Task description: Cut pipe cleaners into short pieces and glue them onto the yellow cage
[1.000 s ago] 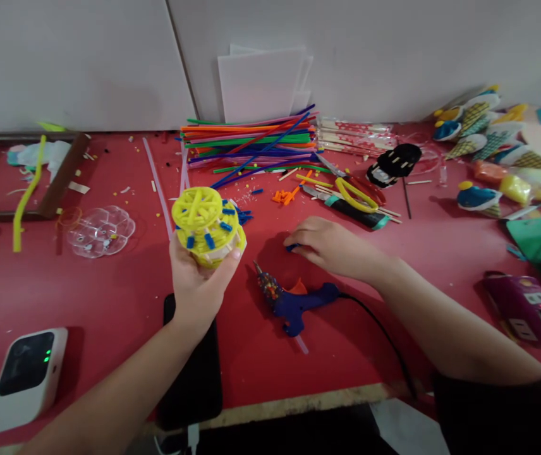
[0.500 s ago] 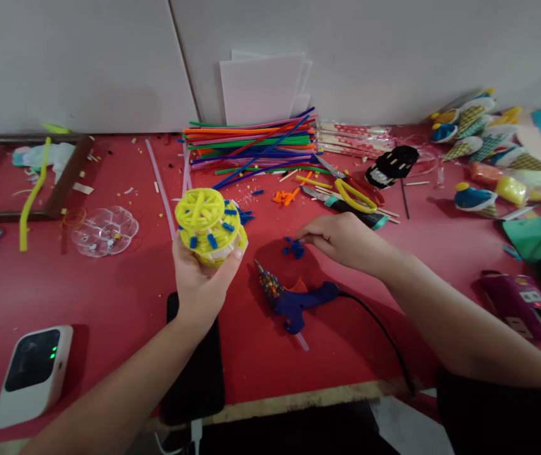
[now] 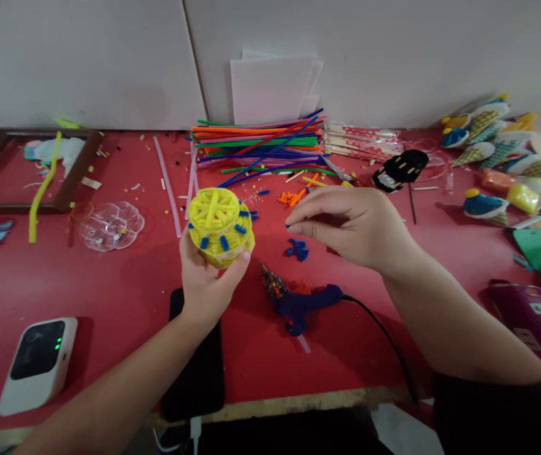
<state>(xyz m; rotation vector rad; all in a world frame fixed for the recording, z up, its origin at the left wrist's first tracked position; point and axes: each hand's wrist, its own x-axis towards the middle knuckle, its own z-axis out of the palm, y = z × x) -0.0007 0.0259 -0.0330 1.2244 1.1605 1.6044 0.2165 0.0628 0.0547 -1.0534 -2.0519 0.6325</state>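
My left hand [image 3: 211,284] is wrapped round a yellow pipe-cleaner craft [image 3: 220,227], a rounded, tiered shape with short blue pieces set around its side and a spoked yellow top. To its right, my right hand [image 3: 356,224] pinches a tiny blue pipe-cleaner piece [image 3: 288,225] between thumb and forefinger, raised over the table. Below those fingertips lies a small pile of cut blue pieces [image 3: 299,249]. A dark blue glue gun [image 3: 299,304] rests on the red table nearer to me, its speckled nozzle end pointing up and left.
Bundled coloured pipe cleaners [image 3: 256,144] lie against the wall. Orange cut pieces [image 3: 292,198] and a black craft [image 3: 401,169] are beyond my right hand. A phone [image 3: 194,373], a white device [image 3: 38,363], a clear flower-shaped tray [image 3: 112,226] and a purple power strip [image 3: 531,319] surround the work.
My right hand has risen from the blue pile with a small blue piece between its fingertips. My left hand still holds the yellow craft; the whole view has shifted slightly.
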